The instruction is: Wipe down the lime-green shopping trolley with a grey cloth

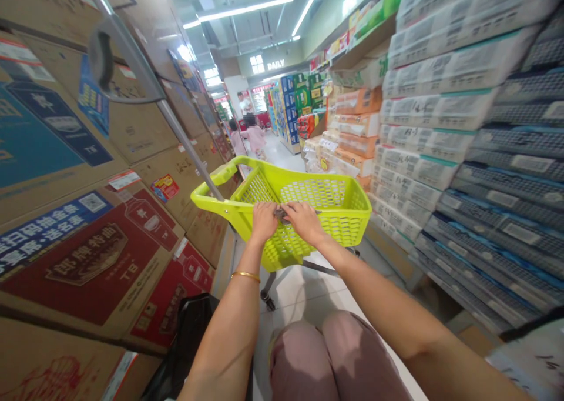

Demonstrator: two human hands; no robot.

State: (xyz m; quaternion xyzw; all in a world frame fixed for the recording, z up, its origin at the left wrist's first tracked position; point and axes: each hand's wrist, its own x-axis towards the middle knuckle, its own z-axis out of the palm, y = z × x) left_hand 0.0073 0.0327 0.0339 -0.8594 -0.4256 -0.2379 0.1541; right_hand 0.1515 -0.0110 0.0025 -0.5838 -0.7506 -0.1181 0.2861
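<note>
A lime-green plastic basket trolley [335, 210] stands in a shop aisle in front of me, and its inside looks bare. My left hand [263, 220] and my right hand [304, 221] rest side by side on its near rim, both with fingers curled over a grey handle bar [282, 214] between them. A gold bangle sits on my left wrist. My knees in pink trousers show at the bottom of the view.
Stacked cardboard cartons [88, 230] wall the left side, crossed by a slanted metal bar [176, 130]. Packs of tissue rolls [462, 124] fill the shelves on the right. A black bag [189, 342] hangs at my left. Other people [254, 135] stand far down the aisle.
</note>
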